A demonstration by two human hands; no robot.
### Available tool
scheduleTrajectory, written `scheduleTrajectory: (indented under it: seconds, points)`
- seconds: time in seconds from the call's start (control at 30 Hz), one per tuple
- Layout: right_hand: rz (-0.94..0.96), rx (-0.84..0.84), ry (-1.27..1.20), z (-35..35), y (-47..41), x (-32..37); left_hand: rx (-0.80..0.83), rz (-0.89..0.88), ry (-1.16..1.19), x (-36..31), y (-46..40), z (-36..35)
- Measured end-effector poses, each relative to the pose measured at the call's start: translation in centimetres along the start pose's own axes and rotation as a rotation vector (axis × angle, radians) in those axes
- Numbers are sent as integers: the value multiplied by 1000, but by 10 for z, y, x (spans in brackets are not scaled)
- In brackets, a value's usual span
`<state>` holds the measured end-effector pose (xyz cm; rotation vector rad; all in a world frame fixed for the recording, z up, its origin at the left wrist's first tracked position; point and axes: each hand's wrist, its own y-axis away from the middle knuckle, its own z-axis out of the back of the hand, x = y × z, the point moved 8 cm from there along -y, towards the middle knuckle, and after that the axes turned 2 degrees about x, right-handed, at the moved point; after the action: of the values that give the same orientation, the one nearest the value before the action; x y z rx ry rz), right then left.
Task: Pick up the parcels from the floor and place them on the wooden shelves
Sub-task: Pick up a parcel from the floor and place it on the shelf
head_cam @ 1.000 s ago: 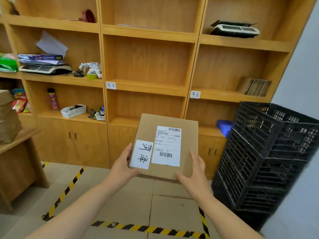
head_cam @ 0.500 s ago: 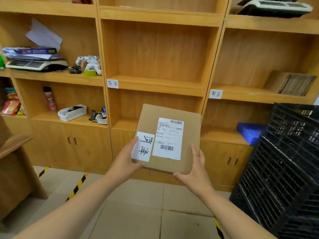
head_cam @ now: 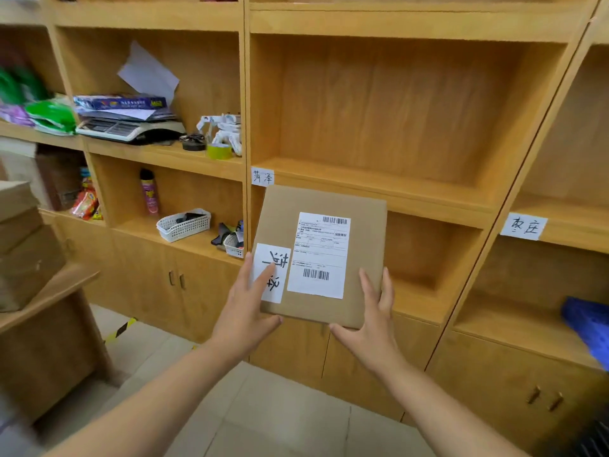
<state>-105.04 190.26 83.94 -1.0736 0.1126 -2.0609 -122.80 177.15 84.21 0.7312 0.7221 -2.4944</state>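
Observation:
A flat brown cardboard parcel [head_cam: 365, 225] with a white shipping label and a handwritten white tag is held up in front of the wooden shelves [head_cam: 379, 189]. My left hand [head_cam: 247, 308] grips its lower left corner, thumb over the tag. At the lower right corner, my right hand [head_cam: 372, 321] grips the parcel. The parcel hangs in the air before the middle column, just below the shelf edge that carries a handwritten paper label [head_cam: 262, 176]. The compartment above that edge holds nothing.
The left shelves hold a scale [head_cam: 125, 128], papers, tape rolls, a spray can [head_cam: 150, 192] and white baskets [head_cam: 184, 224]. A second paper label [head_cam: 523, 226] marks the right column, with a blue item [head_cam: 586, 321] below. Brown boxes [head_cam: 23, 245] sit on a wooden desk at left.
I have stepped closer to the shelves, and both hands have carried the parcel up and forward toward the middle column. The black crates at right have slipped out of view.

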Motion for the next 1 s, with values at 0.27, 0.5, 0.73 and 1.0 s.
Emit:
scheduleTrajectory:
  seconds: [0.27,0.5,0.73,1.0]
  points:
    - [-24,-23,84,-58,-103,-5,-7,-41,37,68,-106,2]
    - [-98,-71,104,-114,-203,1,57,-98,54,125,-222,19]
    - [-123,-148,113,-150,-294,6,88,-195,90,165,-326,28]
    - [-100,-169,140,-156,-394,-8,27,-257,61,177,-423,26]
